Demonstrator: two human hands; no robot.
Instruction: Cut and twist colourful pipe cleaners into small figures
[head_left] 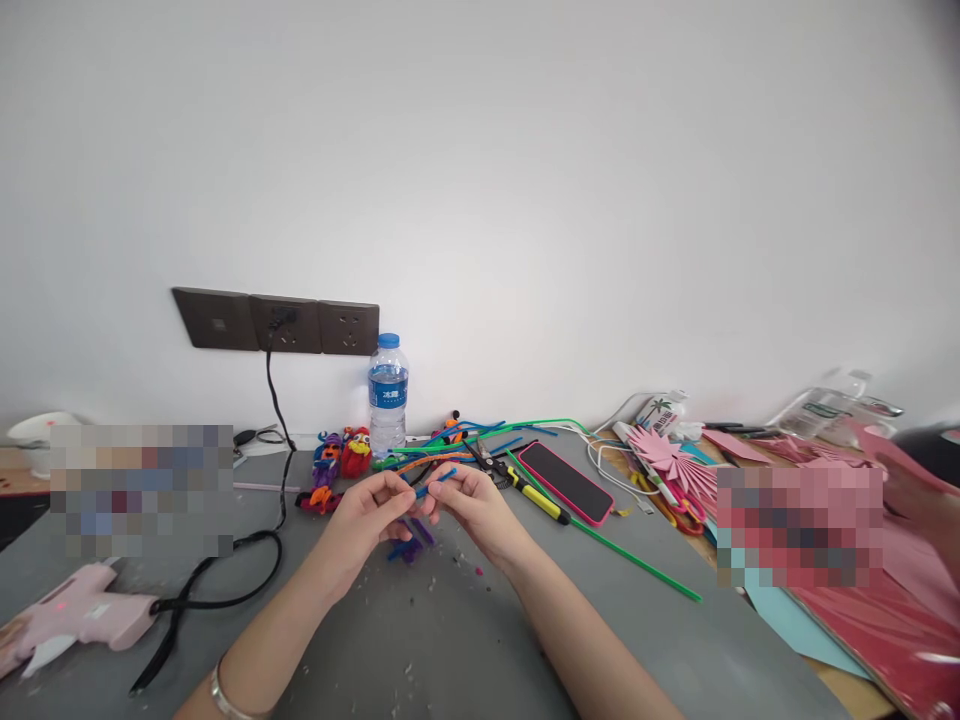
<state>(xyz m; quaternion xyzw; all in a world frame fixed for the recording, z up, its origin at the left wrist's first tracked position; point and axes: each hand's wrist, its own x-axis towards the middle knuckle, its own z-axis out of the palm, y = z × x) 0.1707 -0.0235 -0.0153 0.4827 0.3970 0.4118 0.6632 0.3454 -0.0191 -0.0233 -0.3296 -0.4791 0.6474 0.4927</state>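
Above the grey table, my left hand [375,512] and my right hand [480,508] meet close together, each in a pinch. A short blue pipe cleaner [433,486] runs between their fingertips. Just beneath the hands lie purple and blue pipe cleaner pieces [420,537], partly covered by my fingers. Behind my left hand stand small fuzzy figures, among them a red one [356,453] and a purple and orange one [328,458]. To the right of my right hand lies a cutting tool with yellow and black handles [538,497].
A water bottle [388,415] stands against the wall. A pink glue gun [90,605] with a black cord lies left. Right are a phone [568,482], a long green pipe cleaner [637,561], folded pink paper [667,458] and another person's hand [919,495]. Small scraps dot the tabletop.
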